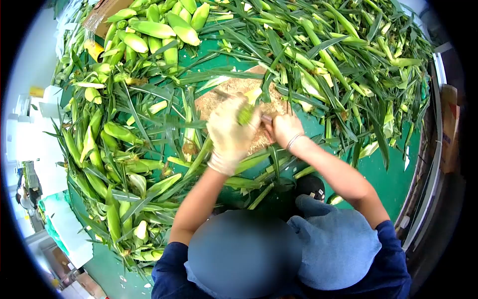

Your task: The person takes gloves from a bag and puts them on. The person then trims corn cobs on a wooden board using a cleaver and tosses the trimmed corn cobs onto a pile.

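My left hand, in a pale glove, is closed around a green ear of corn over a round wooden chopping board. Beside it, my right hand is wrapped round the handle of a knife. Most of the blade is hidden behind the left hand and the corn. Pale cut husk shows just beyond the left fingers. Motion smears both hands slightly.
Husks and long leaves heap up at the right and far side. Several corn ears are piled at the back left by a cardboard box. More unhusked corn lies at the left on the green floor.
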Tool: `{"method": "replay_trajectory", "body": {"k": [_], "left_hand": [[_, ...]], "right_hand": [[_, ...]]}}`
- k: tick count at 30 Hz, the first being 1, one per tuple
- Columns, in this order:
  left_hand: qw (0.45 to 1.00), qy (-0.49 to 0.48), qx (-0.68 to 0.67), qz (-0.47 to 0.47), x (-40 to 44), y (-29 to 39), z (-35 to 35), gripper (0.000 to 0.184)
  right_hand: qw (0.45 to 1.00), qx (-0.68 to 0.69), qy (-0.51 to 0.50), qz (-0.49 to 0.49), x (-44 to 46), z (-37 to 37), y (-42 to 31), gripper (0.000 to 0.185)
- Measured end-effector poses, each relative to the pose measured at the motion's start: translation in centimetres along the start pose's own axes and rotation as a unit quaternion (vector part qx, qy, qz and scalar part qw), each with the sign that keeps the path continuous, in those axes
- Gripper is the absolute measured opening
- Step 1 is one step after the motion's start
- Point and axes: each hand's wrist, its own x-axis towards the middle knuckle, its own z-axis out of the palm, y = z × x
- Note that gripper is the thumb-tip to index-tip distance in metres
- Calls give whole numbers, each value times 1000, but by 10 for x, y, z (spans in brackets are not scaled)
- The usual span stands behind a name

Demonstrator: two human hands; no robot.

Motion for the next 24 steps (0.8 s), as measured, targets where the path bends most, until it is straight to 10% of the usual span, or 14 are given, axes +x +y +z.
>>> {"method": "replay_trajectory", "body": {"k": [4,10,14,24], "left_hand": [[869,66,-291,-395,27,-50,-54,29],[685,133,-455,-553,8,-99,-90,58],[628,73,-481,-607,7,-97,-86,59],[697,-9,-466,-544,-4,-98,-72,77]], "right_hand": [[996,-37,46,62,15,-43,77,47],[920,-96,168,342,31,-108,262,48],[950,4,181,255,39,-97,246,52],[979,32,190,-60,-9,-23,72,18]]}}
